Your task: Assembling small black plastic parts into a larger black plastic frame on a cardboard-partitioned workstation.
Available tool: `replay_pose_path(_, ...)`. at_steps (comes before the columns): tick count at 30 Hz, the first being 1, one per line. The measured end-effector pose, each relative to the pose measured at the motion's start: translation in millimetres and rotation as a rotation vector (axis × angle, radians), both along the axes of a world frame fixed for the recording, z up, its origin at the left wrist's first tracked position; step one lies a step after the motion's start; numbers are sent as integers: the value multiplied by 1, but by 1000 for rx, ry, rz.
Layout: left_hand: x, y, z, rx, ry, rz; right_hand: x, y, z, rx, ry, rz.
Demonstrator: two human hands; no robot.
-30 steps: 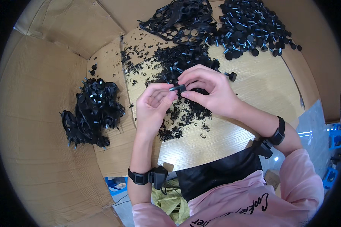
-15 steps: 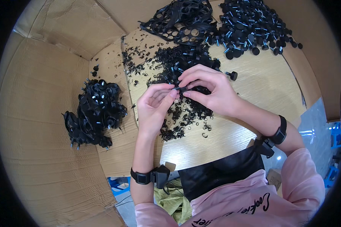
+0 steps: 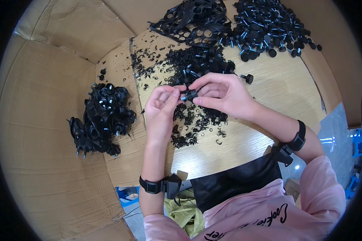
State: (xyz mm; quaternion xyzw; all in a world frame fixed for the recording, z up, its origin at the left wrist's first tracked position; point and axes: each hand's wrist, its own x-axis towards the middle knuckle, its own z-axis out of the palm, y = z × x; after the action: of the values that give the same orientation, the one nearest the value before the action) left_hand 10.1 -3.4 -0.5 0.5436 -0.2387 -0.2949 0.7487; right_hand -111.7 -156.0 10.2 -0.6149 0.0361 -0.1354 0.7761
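Note:
Over the middle of the table, my right hand point(image 3: 229, 94) pinches a bolt with a round black head point(image 3: 192, 94), its silvery shank pointing left. The closed fingertips of my left hand point(image 3: 161, 106) are at the shank end, with a dark bit beside them too small to make out. Beneath both hands spreads a heap of small black rings and scraps point(image 3: 197, 120). More black-headed bolts point(image 3: 194, 73) lie in the heap just beyond my fingers. One single bolt point(image 3: 249, 78) rests apart, to the right of my right hand.
A big pile of black-headed bolts point(image 3: 265, 30) lies at the far right. Beside it is a crumpled black sheet full of round holes point(image 3: 193, 24). On the left sits a clump of bolts still in black sheet point(image 3: 104, 116). Cardboard walls point(image 3: 52, 120) enclose the table point(image 3: 213, 160).
My left fingertips have drawn slightly left, away from the bolt's head, so its shank now shows. The right hand still grips the bolt and has shifted slightly.

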Motion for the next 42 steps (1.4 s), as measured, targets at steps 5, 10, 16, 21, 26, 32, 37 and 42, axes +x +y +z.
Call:
replay_pose_path(5, -6, -1, 7, -9, -193, 59, 2, 0, -10, -260, -94, -37)
replay_pose_path(10, -6, -1, 2, 65, -467, 105, 2, -1, -7, -264, -182, -116)
replay_pose_path(16, -7, 0, 4, 87, -197, -75, 1, -2, -7, -272, -216, -97)
replay_pose_path(21, -7, 1, 4, 88, -254, -54, 3, -10, -15, -535, -304, -74)
replay_pose_path(26, -7, 1, 2, 84, -257, -47, 2, 0, -5, -282, -271, -100)
replay_pose_path(32, -10, -1, 2, 62, -308, -23, -2, -3, 0, -258, -23, -77)
replay_pose_path(37, -5, 2, -2, 66, -268, -53, -2, -3, -1, -316, -7, -69)
replay_pose_path(42, -4, 2, -2, 89, -255, -54, 1, -2, -8, -364, -158, -126)
